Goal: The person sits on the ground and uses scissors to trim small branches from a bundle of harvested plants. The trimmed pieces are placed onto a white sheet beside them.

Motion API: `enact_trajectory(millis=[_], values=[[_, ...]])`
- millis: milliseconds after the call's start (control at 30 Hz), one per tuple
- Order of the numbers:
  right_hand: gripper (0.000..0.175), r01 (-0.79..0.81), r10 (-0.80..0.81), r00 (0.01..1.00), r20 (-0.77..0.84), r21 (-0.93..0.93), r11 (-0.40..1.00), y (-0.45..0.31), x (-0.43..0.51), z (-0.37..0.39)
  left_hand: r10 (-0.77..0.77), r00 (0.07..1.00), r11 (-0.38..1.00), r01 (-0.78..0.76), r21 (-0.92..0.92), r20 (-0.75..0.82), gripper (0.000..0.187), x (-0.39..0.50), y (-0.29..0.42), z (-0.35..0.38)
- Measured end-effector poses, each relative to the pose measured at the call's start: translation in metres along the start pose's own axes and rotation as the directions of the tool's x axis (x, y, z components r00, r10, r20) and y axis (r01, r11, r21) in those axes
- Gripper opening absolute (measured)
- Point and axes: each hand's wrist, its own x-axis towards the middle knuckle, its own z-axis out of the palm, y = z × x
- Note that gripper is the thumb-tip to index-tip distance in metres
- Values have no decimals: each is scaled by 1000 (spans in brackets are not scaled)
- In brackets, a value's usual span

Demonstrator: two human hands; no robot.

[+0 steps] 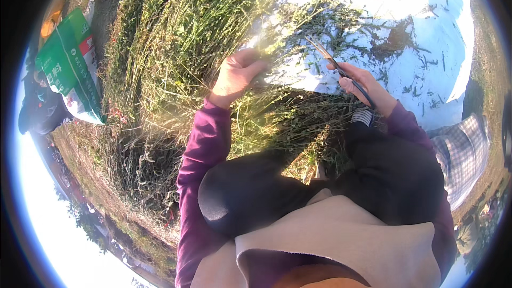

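My left hand (239, 73) grips plant stems at the near edge of a white sheet (430, 76); glare blurs the leafy ends beyond its fingers. To the right, my right hand (362, 82) holds a pair of scissors (340, 70) with dark handles, the narrow blades pointing up and left over the sheet. Whether the blades are apart is hard to tell. Cut leafy bits (336, 28) and short stem pieces lie scattered on the sheet. A big heap of green and straw-coloured plants (188, 28) spreads left of and beneath my left hand.
A green and white plastic sack (68, 62) with writing lies at the far left, near a dark-clothed person (44, 104). Dried dark plants (148, 172) lie at lower left. A checked cloth (464, 152) is at the right. My bent knees are close below the hands.
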Motion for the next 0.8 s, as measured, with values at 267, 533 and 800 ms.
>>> enact_trajectory(millis=[267, 533, 800], values=[[52, -52, 49, 998, 27, 87, 995, 11, -4, -4, 22, 998, 993, -15, 121, -61, 19, -6, 0, 11], [64, -98, 97, 995, 17, 115, 989, 12, 18, -12, 586, 807, 560, -469, 683, 75, 23, -9, -6, 21], [47, -155, 154, 988, 6, 52, 987, -13, 4, -30, 645, 753, 352, -446, 823, 132, 24, -3, 0, 10]])
